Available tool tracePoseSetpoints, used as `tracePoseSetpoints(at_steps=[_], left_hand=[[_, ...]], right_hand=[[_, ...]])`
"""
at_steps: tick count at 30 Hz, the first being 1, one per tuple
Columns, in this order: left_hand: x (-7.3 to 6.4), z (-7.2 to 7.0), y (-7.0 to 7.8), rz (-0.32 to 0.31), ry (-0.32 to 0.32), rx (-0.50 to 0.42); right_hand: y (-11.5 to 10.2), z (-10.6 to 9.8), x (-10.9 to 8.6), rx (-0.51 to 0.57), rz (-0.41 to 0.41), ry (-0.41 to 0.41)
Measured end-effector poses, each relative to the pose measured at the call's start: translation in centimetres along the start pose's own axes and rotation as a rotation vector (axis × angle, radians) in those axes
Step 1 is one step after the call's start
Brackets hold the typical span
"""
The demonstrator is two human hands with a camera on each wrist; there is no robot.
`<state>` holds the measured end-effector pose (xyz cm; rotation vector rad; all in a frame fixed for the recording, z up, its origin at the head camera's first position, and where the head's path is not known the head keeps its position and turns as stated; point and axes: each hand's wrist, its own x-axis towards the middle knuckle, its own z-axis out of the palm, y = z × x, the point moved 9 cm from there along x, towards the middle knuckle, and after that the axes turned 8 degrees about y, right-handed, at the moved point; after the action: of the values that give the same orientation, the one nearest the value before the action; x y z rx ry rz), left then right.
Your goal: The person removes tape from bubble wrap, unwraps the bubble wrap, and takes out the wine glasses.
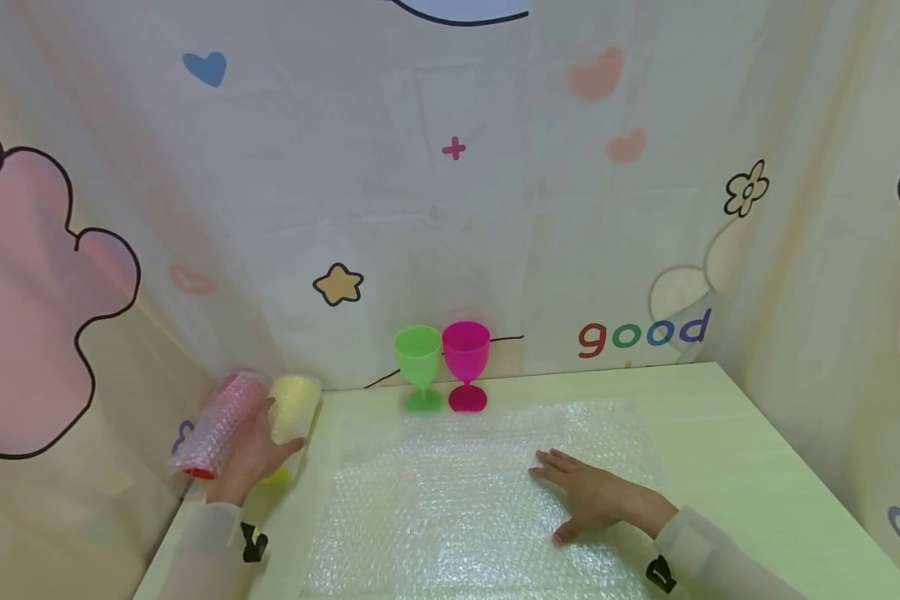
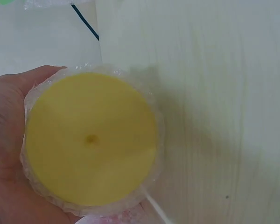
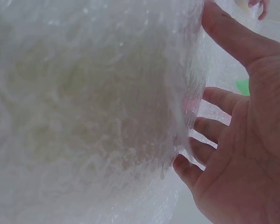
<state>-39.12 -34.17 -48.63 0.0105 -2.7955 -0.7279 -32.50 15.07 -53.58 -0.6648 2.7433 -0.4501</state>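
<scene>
Left hand round a wrapped yellow bundle, right hand fanned out over a sheet of bubble wrap.

From where I stand, the left hand (image 1: 253, 454) grips the yellow bundle (image 1: 296, 406), thumb on one side and fingers on the other, with a red bundle (image 1: 221, 425) just beside it on the outer side. The right hand (image 1: 600, 493) has its fingers and thumb spread over the bubble wrap (image 1: 450, 508); I can't tell how firmly it touches. Ahead of both hands, between them, stand a green cup (image 1: 418, 354) and a pink cup (image 1: 466, 354), near the sheet's far edge. The left knuckles could nudge the red bundle off the table (image 1: 727, 442), as it seems close to the side. A forward shove of the sheet by the right hand might topple the light-looking cups.
</scene>
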Motion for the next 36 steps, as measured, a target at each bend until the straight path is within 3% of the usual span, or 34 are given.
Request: tracePoseSetpoints(at_steps=[8,14,18,26,31,36], left_hand=[[-1.0,-0.6,0.4,-0.009,0.043,0.016],[-2.3,-2.4,2.4,0.005,0.103,0.001],[-3.1,-4.0,4.9,0.047,0.158,-0.017],[-5.1,-6.2,12.0,0.179,0.251,-0.096],[-6.5,-6.4,15.5,0.184,0.227,-0.157],[-7.4,-5.4,17.5,0.157,0.176,-0.253]], right_hand=[[0.1,0.1,0.1,-0.010,-0.014,0.009],[0.1,0.2,0.2,-0.012,-0.013,0.010],[0.0,0.2,0.1,-0.019,-0.016,0.011],[-0.1,0.1,0.1,-0.031,-0.048,0.023],[0.1,0.2,0.2,-0.015,-0.008,0.002],[0.0,0.1,0.1,-0.021,-0.024,0.017]])
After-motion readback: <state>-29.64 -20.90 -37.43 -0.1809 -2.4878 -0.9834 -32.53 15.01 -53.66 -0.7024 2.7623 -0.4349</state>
